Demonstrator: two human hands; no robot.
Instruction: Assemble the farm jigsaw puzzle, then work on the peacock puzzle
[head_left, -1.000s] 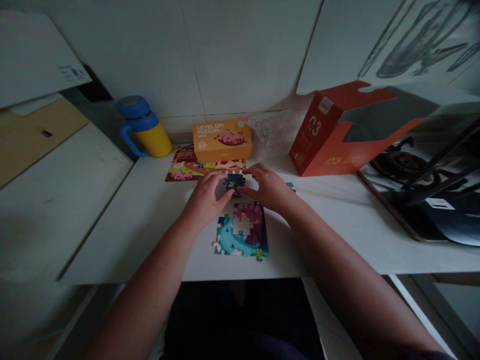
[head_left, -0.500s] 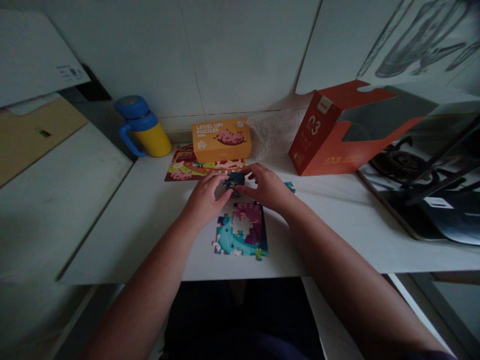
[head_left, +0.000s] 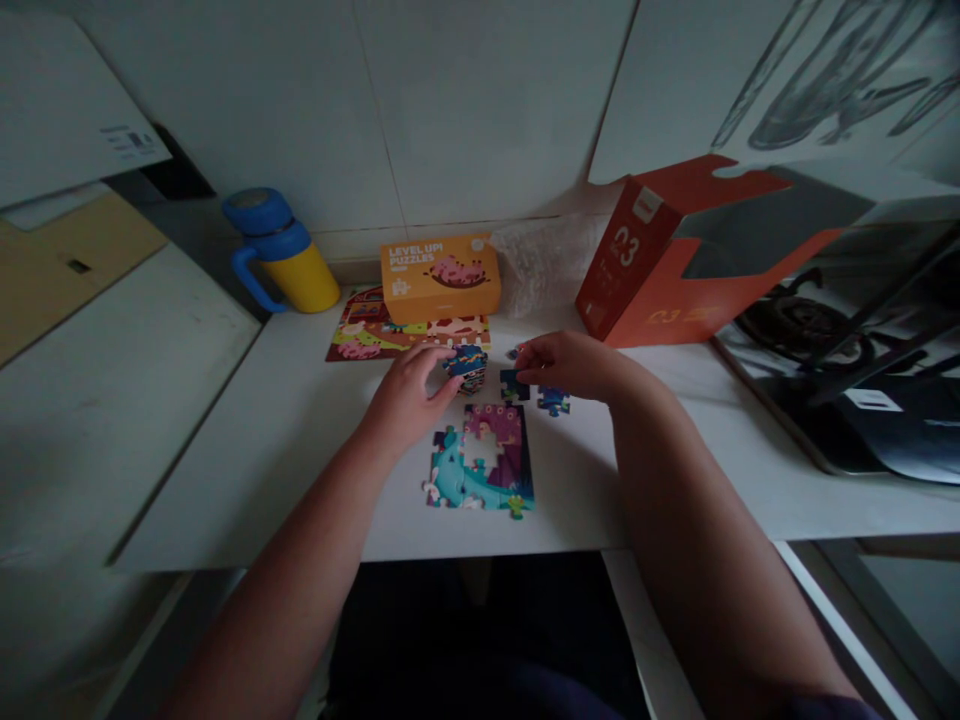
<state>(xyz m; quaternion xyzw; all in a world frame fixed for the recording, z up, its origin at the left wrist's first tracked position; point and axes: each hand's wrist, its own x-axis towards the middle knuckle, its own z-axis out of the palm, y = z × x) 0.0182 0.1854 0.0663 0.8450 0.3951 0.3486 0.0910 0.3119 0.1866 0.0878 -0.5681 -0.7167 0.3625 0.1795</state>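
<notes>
Head view: crowded counter (head_left: 285, 470)

A red box (head_left: 649, 265) stands at right; an orange box (head_left: 441, 292) partly hides a farm picture (head_left: 363, 346), near a blue-and-yellow flask (head_left: 298, 278). An unfinished puzzle (head_left: 508, 463) lies nearest the person. Behind it, the left hand (head_left: 405, 393) grips a stack of pieces (head_left: 470, 366) and the right hand (head_left: 571, 364) pinches a dark piece (head_left: 513, 386).

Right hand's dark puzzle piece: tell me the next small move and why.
Probably release the dark piece onto the white table: the right hand has it apart from the stack in the left hand, and a blue piece lies loose close by.
</notes>
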